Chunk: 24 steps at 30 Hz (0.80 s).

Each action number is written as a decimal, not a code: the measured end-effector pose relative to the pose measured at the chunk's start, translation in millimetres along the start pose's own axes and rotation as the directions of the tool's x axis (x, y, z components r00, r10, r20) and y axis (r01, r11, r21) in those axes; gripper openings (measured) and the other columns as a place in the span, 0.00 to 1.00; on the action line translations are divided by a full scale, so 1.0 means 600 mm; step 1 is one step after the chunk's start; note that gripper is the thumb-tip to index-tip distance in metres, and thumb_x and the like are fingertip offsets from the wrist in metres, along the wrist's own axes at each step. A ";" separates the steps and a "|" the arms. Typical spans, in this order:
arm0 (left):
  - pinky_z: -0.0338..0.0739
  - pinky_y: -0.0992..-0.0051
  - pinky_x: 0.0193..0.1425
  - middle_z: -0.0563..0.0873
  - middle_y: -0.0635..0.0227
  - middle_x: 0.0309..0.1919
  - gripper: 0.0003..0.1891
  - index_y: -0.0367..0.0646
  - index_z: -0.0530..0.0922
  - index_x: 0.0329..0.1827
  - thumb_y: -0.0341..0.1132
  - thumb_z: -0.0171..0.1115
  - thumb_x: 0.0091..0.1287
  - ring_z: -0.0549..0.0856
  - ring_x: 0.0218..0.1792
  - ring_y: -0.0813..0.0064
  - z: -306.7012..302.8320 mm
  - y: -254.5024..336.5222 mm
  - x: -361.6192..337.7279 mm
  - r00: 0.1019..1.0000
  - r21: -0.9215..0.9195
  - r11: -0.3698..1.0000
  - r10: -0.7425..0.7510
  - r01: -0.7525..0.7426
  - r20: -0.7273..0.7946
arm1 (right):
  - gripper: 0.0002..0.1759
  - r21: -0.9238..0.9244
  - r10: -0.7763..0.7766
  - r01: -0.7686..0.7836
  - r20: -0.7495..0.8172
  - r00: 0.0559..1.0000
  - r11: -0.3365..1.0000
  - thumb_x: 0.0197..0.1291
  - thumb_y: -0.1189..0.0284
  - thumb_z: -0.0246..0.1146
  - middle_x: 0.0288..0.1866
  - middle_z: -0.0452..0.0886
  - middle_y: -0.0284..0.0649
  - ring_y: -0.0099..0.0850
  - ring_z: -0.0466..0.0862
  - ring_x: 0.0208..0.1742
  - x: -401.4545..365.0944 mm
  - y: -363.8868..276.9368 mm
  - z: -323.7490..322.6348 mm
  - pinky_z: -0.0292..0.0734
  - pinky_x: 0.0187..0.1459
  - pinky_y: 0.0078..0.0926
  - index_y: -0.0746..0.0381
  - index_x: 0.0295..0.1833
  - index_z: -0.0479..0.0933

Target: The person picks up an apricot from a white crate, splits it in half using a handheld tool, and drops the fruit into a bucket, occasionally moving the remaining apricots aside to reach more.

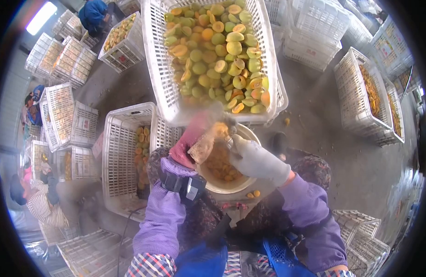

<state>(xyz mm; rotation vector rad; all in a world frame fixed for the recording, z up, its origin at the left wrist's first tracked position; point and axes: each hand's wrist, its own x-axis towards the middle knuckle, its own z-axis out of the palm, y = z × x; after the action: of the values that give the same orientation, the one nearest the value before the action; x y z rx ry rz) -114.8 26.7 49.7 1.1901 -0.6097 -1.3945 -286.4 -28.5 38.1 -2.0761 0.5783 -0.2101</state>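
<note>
Both my gloved hands meet over a round white bucket (204,181) standing between my knees. My left hand (196,141), in a pink glove with a tan patch, is closed around an orange piece of stone fruit (219,129); haze and blur soften its outline. Right beside the fruit, my right hand (259,159) in a pale grey glove is closed on a small metal tool (232,130), whose kind I cannot make out. Orange fruit pieces (222,167) lie inside the bucket. Just beyond stands a white crate (153,60) of green and orange fruit (217,60), many halved.
Another white crate (112,152) with some fruit stands at my left. Crates of orange pieces (372,92) sit at the right, and crate stacks (319,34) fill the back. A person in stripes (44,203) works at far left. Small orange pieces (253,194) lie near the bucket.
</note>
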 end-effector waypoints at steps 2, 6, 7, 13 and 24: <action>0.82 0.67 0.47 0.85 0.60 0.37 0.23 0.36 0.79 0.44 0.51 0.52 0.75 0.85 0.37 0.65 0.011 0.007 -0.005 0.959 0.304 0.914 0.283 -0.268 -0.007 | 0.15 0.122 0.060 -0.061 0.010 0.998 0.991 0.63 0.66 0.59 0.34 0.81 0.57 0.54 0.83 0.41 0.003 -0.003 -0.007 0.76 0.43 0.46 0.68 0.46 0.72; 0.84 0.63 0.48 0.85 0.53 0.39 0.23 0.35 0.78 0.44 0.50 0.50 0.76 0.86 0.37 0.58 -0.050 -0.102 0.023 0.739 0.757 0.401 0.655 -0.516 0.157 | 0.14 0.165 0.030 -0.013 -0.105 0.994 0.986 0.63 0.66 0.59 0.34 0.81 0.56 0.52 0.83 0.40 0.005 0.012 0.014 0.76 0.42 0.43 0.68 0.42 0.72; 0.84 0.62 0.48 0.85 0.52 0.39 0.23 0.35 0.78 0.44 0.50 0.49 0.76 0.86 0.37 0.58 -0.047 -0.117 0.024 0.838 0.502 0.737 0.544 -0.453 -0.041 | 0.14 0.126 -0.015 0.034 -0.149 0.989 0.991 0.63 0.65 0.59 0.33 0.81 0.55 0.51 0.83 0.38 0.006 0.012 0.018 0.77 0.41 0.42 0.68 0.41 0.73; 0.84 0.62 0.44 0.85 0.53 0.32 0.25 0.35 0.77 0.41 0.52 0.45 0.76 0.86 0.35 0.57 -0.025 -0.084 0.019 0.991 -0.260 0.957 0.113 -0.127 -0.067 | 0.10 0.376 0.277 -0.403 0.347 0.896 0.834 0.65 0.68 0.55 0.25 0.76 0.35 0.24 0.78 0.26 0.006 -0.041 -0.036 0.74 0.30 0.25 0.66 0.40 0.73; 0.79 0.74 0.34 0.83 0.60 0.32 0.22 0.37 0.80 0.37 0.48 0.48 0.77 0.83 0.28 0.71 0.021 -0.032 -0.015 0.970 -0.267 0.947 0.216 -0.181 0.109 | 0.14 0.532 0.149 -0.527 0.596 0.789 0.663 0.67 0.64 0.57 0.26 0.78 0.35 0.24 0.79 0.24 0.000 0.006 -0.027 0.75 0.27 0.24 0.67 0.39 0.75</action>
<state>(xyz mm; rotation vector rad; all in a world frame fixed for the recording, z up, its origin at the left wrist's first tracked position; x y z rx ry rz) -135.6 35.7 40.2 0.8094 -0.6078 -1.3435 -293.5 -42.3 44.0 -1.1755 0.4650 0.3257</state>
